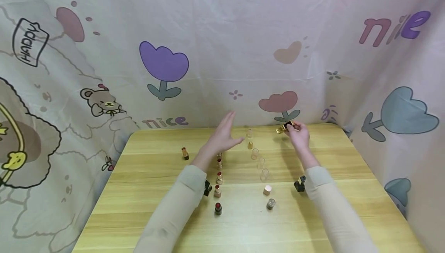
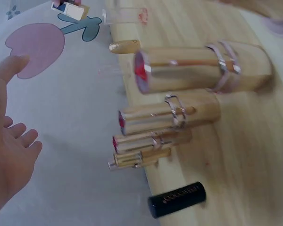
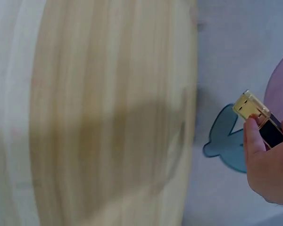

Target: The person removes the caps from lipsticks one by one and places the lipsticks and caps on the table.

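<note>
My right hand (image 1: 299, 135) pinches a black and gold lipstick case (image 1: 285, 127) above the back right of the table. In the right wrist view, the gold end of this case (image 3: 247, 107) points away from the hand, with the fingers on its black part. Fingers spread and thumb apart, my left hand (image 1: 222, 137) hovers over the far end of a row of uncapped lipsticks (image 1: 219, 177), holding nothing. Red tips show in several gold tubes (image 2: 179, 70) in the left wrist view. The hand hides part of that row in the head view.
Right of the lipsticks runs a line of caps: clear caps (image 1: 265, 174), a gold cap (image 1: 250, 145), a pinkish cap (image 1: 267, 190) and a grey one (image 1: 271, 204). A small orange and black tube (image 1: 185, 153) stands apart at left. Patterned cloth (image 1: 236, 63) hangs behind the wooden table (image 1: 146, 206).
</note>
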Action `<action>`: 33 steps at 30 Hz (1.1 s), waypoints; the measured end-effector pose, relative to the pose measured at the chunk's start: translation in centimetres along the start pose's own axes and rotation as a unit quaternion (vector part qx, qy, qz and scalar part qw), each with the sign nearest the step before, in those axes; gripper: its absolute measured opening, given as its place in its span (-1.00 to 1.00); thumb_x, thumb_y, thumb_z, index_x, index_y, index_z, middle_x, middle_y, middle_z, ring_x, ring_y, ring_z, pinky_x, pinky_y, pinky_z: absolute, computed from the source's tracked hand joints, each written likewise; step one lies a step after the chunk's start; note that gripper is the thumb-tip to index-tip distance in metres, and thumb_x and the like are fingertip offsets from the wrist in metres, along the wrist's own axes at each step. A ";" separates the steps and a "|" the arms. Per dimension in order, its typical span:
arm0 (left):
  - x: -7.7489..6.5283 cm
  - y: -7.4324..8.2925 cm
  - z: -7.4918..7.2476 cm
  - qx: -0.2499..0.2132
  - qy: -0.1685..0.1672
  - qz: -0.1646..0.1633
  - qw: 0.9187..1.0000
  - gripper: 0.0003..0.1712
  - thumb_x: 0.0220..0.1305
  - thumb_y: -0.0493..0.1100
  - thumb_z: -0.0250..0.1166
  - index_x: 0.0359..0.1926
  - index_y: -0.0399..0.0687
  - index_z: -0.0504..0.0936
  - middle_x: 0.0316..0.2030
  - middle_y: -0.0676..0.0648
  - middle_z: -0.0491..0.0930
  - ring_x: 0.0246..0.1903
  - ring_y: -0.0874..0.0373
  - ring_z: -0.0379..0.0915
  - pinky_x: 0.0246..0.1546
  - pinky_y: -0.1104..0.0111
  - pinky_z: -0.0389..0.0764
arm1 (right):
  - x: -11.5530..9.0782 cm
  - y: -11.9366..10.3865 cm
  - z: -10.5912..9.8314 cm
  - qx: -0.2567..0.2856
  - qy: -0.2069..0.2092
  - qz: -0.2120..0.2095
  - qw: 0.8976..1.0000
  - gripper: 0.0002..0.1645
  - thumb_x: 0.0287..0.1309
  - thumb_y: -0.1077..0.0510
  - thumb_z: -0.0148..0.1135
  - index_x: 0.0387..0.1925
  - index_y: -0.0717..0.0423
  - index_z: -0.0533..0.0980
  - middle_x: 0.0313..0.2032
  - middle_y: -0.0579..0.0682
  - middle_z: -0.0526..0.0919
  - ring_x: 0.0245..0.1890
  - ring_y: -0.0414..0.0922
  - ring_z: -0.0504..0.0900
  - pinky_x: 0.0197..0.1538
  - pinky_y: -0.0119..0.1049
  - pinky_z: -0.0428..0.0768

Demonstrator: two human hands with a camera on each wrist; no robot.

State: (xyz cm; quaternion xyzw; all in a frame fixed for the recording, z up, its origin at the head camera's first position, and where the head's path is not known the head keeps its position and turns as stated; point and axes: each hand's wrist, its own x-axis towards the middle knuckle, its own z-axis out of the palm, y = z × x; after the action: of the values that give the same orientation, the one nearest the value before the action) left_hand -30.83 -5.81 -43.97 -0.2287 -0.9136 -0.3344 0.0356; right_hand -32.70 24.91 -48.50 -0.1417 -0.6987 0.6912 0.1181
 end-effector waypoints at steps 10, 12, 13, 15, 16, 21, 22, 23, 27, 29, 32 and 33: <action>1.3 1.8 0.1 0.013 -0.010 0.003 1.000 0.17 0.29 0.06 0.48 0.66 -0.10 -0.06 0.65 -0.14 -0.07 0.60 -0.08 -0.08 0.57 0.00 0.11 | -1.8 -2.0 2.3 0.058 -0.042 -0.027 0.997 -0.47 0.47 0.28 0.17 0.32 0.46 0.27 -0.06 0.07 0.40 -0.30 -0.25 0.69 0.06 -0.39 0.72; 1.5 2.1 0.2 0.012 -0.011 0.008 1.000 0.15 0.29 0.04 0.47 0.65 -0.12 -0.04 0.64 -0.14 -0.06 0.60 -0.08 -0.07 0.57 0.00 0.13 | -2.1 -2.3 2.8 0.063 -0.051 -0.033 0.996 -0.47 0.48 0.28 0.17 0.33 0.44 0.29 -0.07 0.07 0.41 -0.28 -0.24 0.69 0.06 -0.38 0.73; 1.6 2.2 0.2 0.016 -0.012 0.009 1.000 0.14 0.29 0.04 0.47 0.65 -0.13 -0.03 0.64 -0.15 -0.05 0.59 -0.08 -0.05 0.57 0.00 0.14 | -2.3 -2.4 3.0 0.065 -0.056 -0.036 0.996 -0.47 0.47 0.27 0.18 0.32 0.44 0.29 -0.07 0.07 0.41 -0.27 -0.23 0.69 0.06 -0.38 0.73; 1.8 2.4 0.3 0.019 -0.012 0.010 1.000 0.10 0.30 0.03 0.46 0.64 -0.14 0.01 0.62 -0.16 0.00 0.58 -0.08 -0.01 0.55 0.01 0.19 | -2.7 -2.7 3.5 0.075 -0.064 -0.041 0.994 -0.49 0.46 0.28 0.20 0.29 0.43 0.31 -0.07 0.07 0.41 -0.25 -0.23 0.70 0.06 -0.37 0.73; 1.9 2.5 0.3 0.020 -0.012 0.010 1.000 0.08 0.30 0.03 0.46 0.63 -0.15 0.03 0.61 -0.15 0.03 0.57 -0.08 0.02 0.55 0.02 0.21 | -2.9 -2.9 3.7 0.081 -0.068 -0.044 0.993 -0.51 0.45 0.28 0.21 0.27 0.43 0.32 -0.08 0.06 0.41 -0.25 -0.23 0.70 0.06 -0.37 0.73; 2.1 3.0 0.2 0.021 -0.007 0.016 1.000 -0.05 0.33 0.04 0.44 0.57 -0.13 0.18 0.51 -0.13 0.22 0.46 -0.02 0.23 0.46 0.10 0.40 | -4.1 -3.9 4.9 0.106 -0.092 -0.062 0.988 -0.61 0.40 0.34 0.24 0.15 0.37 0.34 -0.09 0.05 0.39 -0.22 -0.24 0.68 0.04 -0.33 0.75; 2.2 3.1 0.2 0.020 -0.007 0.019 1.000 -0.07 0.33 0.03 0.44 0.56 -0.13 0.20 0.49 -0.12 0.26 0.43 -0.01 0.26 0.44 0.11 0.42 | -4.3 -4.0 5.1 0.108 -0.097 -0.065 0.987 -0.62 0.40 0.34 0.25 0.14 0.36 0.35 -0.09 0.05 0.40 -0.22 -0.24 0.68 0.04 -0.33 0.75; 2.2 3.2 0.2 0.019 -0.005 0.023 1.000 -0.10 0.34 0.03 0.44 0.54 -0.13 0.22 0.46 -0.12 0.29 0.40 -0.01 0.30 0.42 0.13 0.45 | -4.5 -4.2 5.4 0.109 -0.102 -0.068 0.986 -0.62 0.40 0.35 0.25 0.14 0.35 0.35 -0.09 0.05 0.40 -0.21 -0.24 0.68 0.04 -0.33 0.75; 2.2 3.4 0.1 0.013 -0.004 0.040 0.999 -0.17 0.35 -0.01 0.44 0.49 -0.14 0.28 0.38 -0.12 0.37 0.31 -0.01 0.39 0.34 0.17 0.53 | -5.4 -4.7 6.2 0.111 -0.123 -0.079 0.983 -0.57 0.39 0.36 0.26 0.18 0.40 0.34 -0.07 0.04 0.42 -0.18 -0.23 0.68 0.04 -0.32 0.76; 2.3 3.5 0.1 0.010 -0.003 0.045 0.999 -0.20 0.34 -0.04 0.45 0.47 -0.15 0.30 0.35 -0.11 0.40 0.28 -0.01 0.42 0.31 0.20 0.56 | -5.8 -4.9 6.6 0.108 -0.132 -0.084 0.982 -0.53 0.39 0.36 0.27 0.22 0.43 0.33 -0.06 0.05 0.44 -0.17 -0.22 0.68 0.04 -0.31 0.76; 2.2 3.6 0.0 0.003 0.002 0.052 0.999 -0.25 0.34 -0.10 0.45 0.43 -0.19 0.34 0.28 -0.11 0.44 0.23 -0.02 0.46 0.27 0.22 0.58 | -6.3 -5.1 7.2 0.102 -0.143 -0.089 0.980 -0.49 0.38 0.35 0.28 0.25 0.44 0.32 -0.04 0.08 0.46 -0.15 -0.21 0.68 0.05 -0.30 0.75; 2.1 3.6 0.0 0.000 0.006 0.054 0.999 -0.27 0.34 -0.12 0.45 0.41 -0.20 0.36 0.25 -0.11 0.46 0.21 -0.02 0.48 0.26 0.23 0.59 | -6.5 -5.1 7.3 0.100 -0.145 -0.091 0.980 -0.47 0.38 0.34 0.29 0.25 0.45 0.32 -0.03 0.09 0.47 -0.15 -0.21 0.68 0.05 -0.31 0.75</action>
State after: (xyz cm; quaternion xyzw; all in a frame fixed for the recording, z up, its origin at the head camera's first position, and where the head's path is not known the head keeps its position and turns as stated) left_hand -31.12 -2.53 -41.33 -0.2754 -0.8997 -0.3335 0.0592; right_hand -29.44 15.72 -43.29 0.0370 -0.6455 0.7574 0.0912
